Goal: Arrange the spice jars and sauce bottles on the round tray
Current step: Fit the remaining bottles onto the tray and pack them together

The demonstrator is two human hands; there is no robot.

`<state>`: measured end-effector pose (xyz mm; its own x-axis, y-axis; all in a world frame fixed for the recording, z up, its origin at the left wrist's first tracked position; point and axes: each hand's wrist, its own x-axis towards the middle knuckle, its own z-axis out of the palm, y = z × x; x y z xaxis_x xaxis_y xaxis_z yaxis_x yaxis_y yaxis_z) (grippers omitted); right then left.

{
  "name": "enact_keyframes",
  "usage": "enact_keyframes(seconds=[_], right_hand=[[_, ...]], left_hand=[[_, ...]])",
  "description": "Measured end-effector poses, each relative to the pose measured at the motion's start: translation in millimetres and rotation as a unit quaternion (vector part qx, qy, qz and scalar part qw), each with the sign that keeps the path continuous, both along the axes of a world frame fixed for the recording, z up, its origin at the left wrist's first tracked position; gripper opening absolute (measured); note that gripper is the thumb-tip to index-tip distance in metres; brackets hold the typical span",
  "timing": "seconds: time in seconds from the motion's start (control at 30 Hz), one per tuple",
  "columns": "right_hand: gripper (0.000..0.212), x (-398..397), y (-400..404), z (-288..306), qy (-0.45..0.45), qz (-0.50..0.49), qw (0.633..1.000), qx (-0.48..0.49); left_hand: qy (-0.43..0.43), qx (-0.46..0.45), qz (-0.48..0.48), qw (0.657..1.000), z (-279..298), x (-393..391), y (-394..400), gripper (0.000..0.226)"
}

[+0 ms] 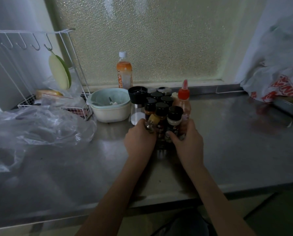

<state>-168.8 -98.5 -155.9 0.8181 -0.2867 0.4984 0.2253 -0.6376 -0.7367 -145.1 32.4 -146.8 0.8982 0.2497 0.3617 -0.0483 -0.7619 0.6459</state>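
A steel counter (227, 142) runs under a frosted window (150, 40), with a wire rack (31, 65) and crumpled plastic bag (40, 126) at left and a pale bowl (110, 106) beside a tight cluster of spice jars (161, 108) and a red-capped sauce bottle (183, 99). The left hand (139, 138) grips a tilted yellow-capped jar (152, 120), and the right hand (187, 140) clasps a black-capped jar (173, 120), likely packing them close. The round tray is hidden beneath them, if present.

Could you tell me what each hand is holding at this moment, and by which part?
The left hand grips a tilted tan-capped jar by its lower body; the right hand holds a black-capped jar around its lower body.
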Motion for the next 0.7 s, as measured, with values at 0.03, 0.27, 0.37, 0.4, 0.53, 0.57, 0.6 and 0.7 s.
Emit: enact_keyframes(seconds=[0.03,0.27,0.37,0.4,0.53,0.57,0.6,0.7], right_hand=[[0.052,2,0,0,-0.004,-0.002,1.000,-0.002],[0.029,15,5,5,-0.008,-0.031,0.999,-0.033],[0.028,20,2,-2,-0.025,-0.020,0.999,-0.015],[0.027,19,1,-4,-0.036,-0.015,0.999,-0.009],[0.025,12,1,-10,-0.048,-0.006,0.999,0.001],[0.025,12,2,-10,-0.046,-0.006,0.999,0.011],[0.025,11,2,-11,-0.047,-0.008,0.999,0.025],[0.028,9,2,-11,-0.052,-0.010,0.997,0.058]], left_hand=[[0.002,0.003,0.005,1.000,0,1,-2,0.021],[-0.014,0.004,-0.017,1.000,0,-12,-10,0.027],[-0.061,-0.129,-0.011,0.990,4,-18,-9,0.033],[-0.088,-0.168,-0.003,0.982,6,-18,-8,0.035],[-0.174,-0.204,-0.022,0.963,5,-6,1,0.049],[-0.181,-0.206,-0.027,0.961,6,-1,3,0.052],[-0.178,-0.210,-0.033,0.961,7,3,3,0.054],[-0.146,-0.183,-0.037,0.971,13,12,-1,0.057]])
